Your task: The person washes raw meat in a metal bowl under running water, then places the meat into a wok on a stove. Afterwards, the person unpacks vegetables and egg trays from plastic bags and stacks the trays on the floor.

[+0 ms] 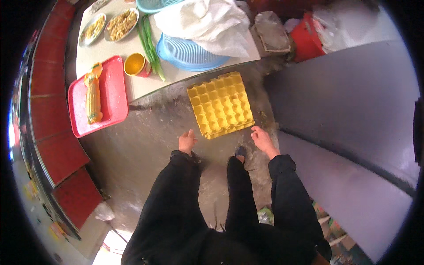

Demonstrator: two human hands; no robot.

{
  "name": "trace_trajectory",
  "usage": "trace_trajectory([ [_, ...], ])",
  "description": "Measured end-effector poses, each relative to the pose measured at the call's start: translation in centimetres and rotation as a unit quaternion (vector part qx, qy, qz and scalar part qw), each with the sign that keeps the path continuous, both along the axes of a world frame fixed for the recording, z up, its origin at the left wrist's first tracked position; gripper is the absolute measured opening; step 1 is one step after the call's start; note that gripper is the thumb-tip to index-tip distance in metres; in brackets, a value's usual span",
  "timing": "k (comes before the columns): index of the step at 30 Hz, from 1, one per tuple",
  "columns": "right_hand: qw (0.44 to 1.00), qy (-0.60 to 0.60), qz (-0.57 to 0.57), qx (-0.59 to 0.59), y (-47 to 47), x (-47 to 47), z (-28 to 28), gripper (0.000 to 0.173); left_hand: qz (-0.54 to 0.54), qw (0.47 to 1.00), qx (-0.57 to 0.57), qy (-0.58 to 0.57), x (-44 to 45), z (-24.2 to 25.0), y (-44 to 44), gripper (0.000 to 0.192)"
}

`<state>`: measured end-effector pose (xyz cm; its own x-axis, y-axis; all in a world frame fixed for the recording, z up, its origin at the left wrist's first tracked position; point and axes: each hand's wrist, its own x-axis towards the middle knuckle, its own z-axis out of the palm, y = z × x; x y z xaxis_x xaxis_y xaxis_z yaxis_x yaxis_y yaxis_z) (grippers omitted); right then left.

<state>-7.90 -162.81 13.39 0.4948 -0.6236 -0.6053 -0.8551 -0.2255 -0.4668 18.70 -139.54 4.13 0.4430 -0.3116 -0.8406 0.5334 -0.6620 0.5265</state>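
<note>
Yellow egg trays (pixel 221 105), seemingly stacked, lie before me beside the edge of a pale table (pixel 179 74); their cups show no eggs. My left hand (pixel 188 140) is at the near left of the trays, a small gap from them, its fingers slightly curled and holding nothing. Close to the near right corner is my right hand (pixel 261 137), fingers apart and nothing visible in it; whether a fingertip touches the corner I cannot tell. Both arms are in black sleeves.
On the table are a red tray (pixel 114 96) with a yellow wrapped package (pixel 93 99), a cup (pixel 135 64), green onions (pixel 149 46), two plates of food (pixel 121 25) and an upturned blue basket (pixel 188 54) under white plastic. Large grey panels (pixel 341 99) stand at right, red panels (pixel 49 116) at left.
</note>
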Motion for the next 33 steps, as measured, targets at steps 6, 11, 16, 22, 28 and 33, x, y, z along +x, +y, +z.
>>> trace_trajectory([
  [6,0.997,0.007,-0.008,-0.08,-2.8,2.0,-11.2,0.065,0.029,0.987,-0.074,-0.137,-2.1,-6.5,-4.1,0.041],
  [11,0.99,-0.126,-0.059,-0.002,-2.9,0.0,-17.5,0.049,-0.026,0.883,-0.013,-0.469,-5.4,-7.2,-5.5,0.038],
  [16,0.859,-0.436,-0.217,0.156,-2.8,-0.1,-12.2,0.022,0.223,0.912,-0.207,-0.276,-4.0,-6.6,-2.4,0.041],
  [22,0.95,-0.286,-0.049,-0.115,-7.5,-2.6,-16.2,0.039,0.288,0.889,-0.306,-0.183,-2.5,-10.1,13.9,0.042],
  [28,0.972,-0.174,0.088,-0.133,-6.9,-1.5,-25.6,0.049,0.352,0.877,-0.245,-0.218,-5.1,-28.3,35.3,0.052],
  [33,0.951,-0.298,-0.038,-0.07,-7.0,0.3,-23.7,0.04,0.05,0.86,0.25,-0.442,-2.8,-33.9,38.7,0.059],
])
